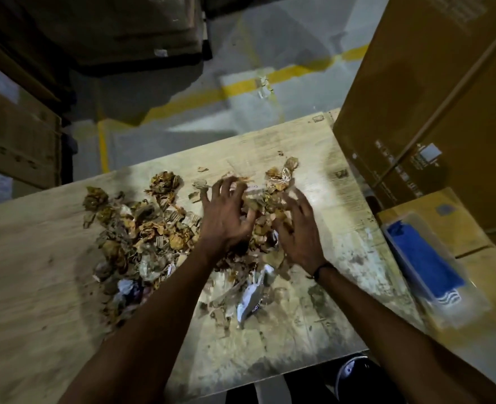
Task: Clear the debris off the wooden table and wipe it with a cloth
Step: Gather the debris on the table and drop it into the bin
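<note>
Left hand (226,217), right hand (296,228): fingers splayed, raking cardboard debris (153,228) mid wooden table (31,272), grasping nothing. Risk: scraps spilling past table's edge.

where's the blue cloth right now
In the head view the blue cloth lies in a clear plastic tray on a cardboard box, off the wooden table's right edge, beyond the right hand.

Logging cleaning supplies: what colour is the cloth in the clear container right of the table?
Blue; the cloth lies in the clear container, seen in the head view.
</note>
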Motion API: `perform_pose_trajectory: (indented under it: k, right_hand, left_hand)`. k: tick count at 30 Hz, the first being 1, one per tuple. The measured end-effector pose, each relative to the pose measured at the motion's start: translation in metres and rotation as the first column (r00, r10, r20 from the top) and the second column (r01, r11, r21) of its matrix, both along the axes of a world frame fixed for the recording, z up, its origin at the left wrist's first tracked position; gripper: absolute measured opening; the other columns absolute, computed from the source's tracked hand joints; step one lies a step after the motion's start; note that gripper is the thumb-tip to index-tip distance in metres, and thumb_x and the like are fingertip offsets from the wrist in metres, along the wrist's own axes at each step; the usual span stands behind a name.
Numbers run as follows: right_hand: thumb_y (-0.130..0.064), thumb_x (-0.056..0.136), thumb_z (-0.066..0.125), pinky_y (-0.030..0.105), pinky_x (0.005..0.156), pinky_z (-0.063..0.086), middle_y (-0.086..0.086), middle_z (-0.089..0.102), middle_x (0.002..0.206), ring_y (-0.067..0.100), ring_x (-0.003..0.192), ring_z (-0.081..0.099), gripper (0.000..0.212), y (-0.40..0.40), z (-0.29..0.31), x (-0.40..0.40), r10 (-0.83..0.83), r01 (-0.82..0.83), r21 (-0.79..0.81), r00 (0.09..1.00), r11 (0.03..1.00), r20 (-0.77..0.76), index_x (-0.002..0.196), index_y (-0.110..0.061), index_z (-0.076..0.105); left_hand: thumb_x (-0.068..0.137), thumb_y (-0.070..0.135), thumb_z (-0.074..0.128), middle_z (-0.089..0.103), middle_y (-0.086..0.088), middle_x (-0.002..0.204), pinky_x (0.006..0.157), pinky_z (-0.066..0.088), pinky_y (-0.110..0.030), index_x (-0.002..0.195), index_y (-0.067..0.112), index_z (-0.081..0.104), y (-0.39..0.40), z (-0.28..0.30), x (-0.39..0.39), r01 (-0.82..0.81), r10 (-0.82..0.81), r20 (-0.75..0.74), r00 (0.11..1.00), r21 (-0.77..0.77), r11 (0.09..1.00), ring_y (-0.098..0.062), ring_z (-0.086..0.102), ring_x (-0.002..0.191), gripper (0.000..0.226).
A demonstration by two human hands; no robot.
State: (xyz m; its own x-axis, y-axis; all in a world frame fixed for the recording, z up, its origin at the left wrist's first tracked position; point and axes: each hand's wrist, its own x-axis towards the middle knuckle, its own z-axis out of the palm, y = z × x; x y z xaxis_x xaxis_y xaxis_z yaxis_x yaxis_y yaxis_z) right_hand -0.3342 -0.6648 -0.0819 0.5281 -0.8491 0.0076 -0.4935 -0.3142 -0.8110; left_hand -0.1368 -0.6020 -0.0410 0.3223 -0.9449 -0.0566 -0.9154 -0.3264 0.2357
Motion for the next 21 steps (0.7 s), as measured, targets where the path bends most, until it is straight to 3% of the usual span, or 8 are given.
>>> perform_pose_trajectory:
  k: [3, 6, 8, 12, 17, 21]
  right_hand:
    - [-0.046, 0.107, 0.050, 0.045, 0.127, 0.030, 0.004, 0.021, 0.174, 0.025, 0.161, 0.020, 0.058, -0.044, 0.000, 0.008, -0.056, 0.055, -0.024, 0.998, 0.998, -0.033, 0.159, -0.022, 0.041]
    - [-0.052, 0.105, 0.038, 0.050, 0.131, 0.019, 0.009, 0.017, 0.176, 0.029, 0.163, 0.010, 0.071, -0.081, -0.008, 0.022, 0.027, -0.022, 0.034, 0.987, 0.999, -0.156, 0.164, -0.013, 0.031]
    - [-0.058, 0.102, 0.029, 0.050, 0.132, 0.013, 0.011, 0.015, 0.176, 0.029, 0.164, 0.007, 0.079, -0.084, -0.012, 0.032, 0.118, -0.113, 0.031, 0.967, 0.993, -0.226, 0.166, -0.011, 0.025]
    - [-0.049, 0.106, 0.025, 0.048, 0.133, 0.004, 0.006, 0.010, 0.177, 0.023, 0.164, 0.003, 0.072, -0.040, -0.019, 0.046, 0.231, -0.237, 0.009, 0.937, 0.971, -0.263, 0.168, -0.013, 0.020]
    - [-0.054, 0.107, 0.020, 0.045, 0.133, 0.006, -0.001, 0.009, 0.178, 0.016, 0.164, 0.000, 0.071, 0.007, -0.021, 0.046, 0.370, -0.362, 0.076, 0.912, 0.929, -0.177, 0.169, -0.021, 0.018]
    - [-0.043, 0.110, 0.029, 0.040, 0.133, 0.010, 0.003, 0.015, 0.177, 0.018, 0.164, 0.007, 0.063, 0.001, -0.009, 0.044, 0.315, -0.312, 0.041, 0.941, 0.949, -0.124, 0.167, -0.017, 0.024]
  left_hand:
    - [0.095, 0.065, 0.035, 0.026, -0.009, 0.171, 0.122, 0.013, -0.070, 0.156, 0.028, 0.037, -0.036, -0.006, 0.006, 0.010, -0.009, -0.057, 0.998, 0.024, 1.000, -0.033, 0.023, 0.157, 0.071]
    - [0.100, 0.068, 0.032, 0.008, -0.008, 0.176, 0.125, 0.011, -0.067, 0.165, 0.029, 0.026, -0.061, -0.029, 0.016, 0.081, -0.057, -0.147, 0.988, 0.160, 0.984, -0.037, 0.005, 0.162, 0.076]
    - [0.105, 0.063, 0.032, 0.004, -0.009, 0.177, 0.129, 0.015, -0.061, 0.167, 0.027, 0.021, -0.063, -0.040, 0.023, 0.123, -0.080, -0.185, 0.979, 0.233, 0.965, -0.037, 0.003, 0.162, 0.072]
    - [0.099, 0.059, 0.027, 0.018, -0.011, 0.175, 0.128, 0.023, -0.053, 0.165, 0.021, 0.030, -0.042, -0.038, 0.034, 0.138, -0.102, -0.166, 0.981, 0.223, 0.965, -0.035, 0.019, 0.160, 0.075]
    - [0.097, 0.053, 0.031, 0.048, -0.006, 0.161, 0.126, 0.013, -0.061, 0.156, 0.022, 0.045, 0.002, -0.018, 0.046, 0.064, -0.051, -0.074, 0.996, 0.190, 0.980, -0.028, 0.046, 0.147, 0.068]
    - [0.103, 0.060, 0.027, 0.045, -0.009, 0.163, 0.128, 0.012, -0.062, 0.152, 0.020, 0.050, 0.022, -0.009, 0.066, -0.082, 0.083, -0.054, 0.995, 0.030, 0.996, -0.028, 0.040, 0.150, 0.068]
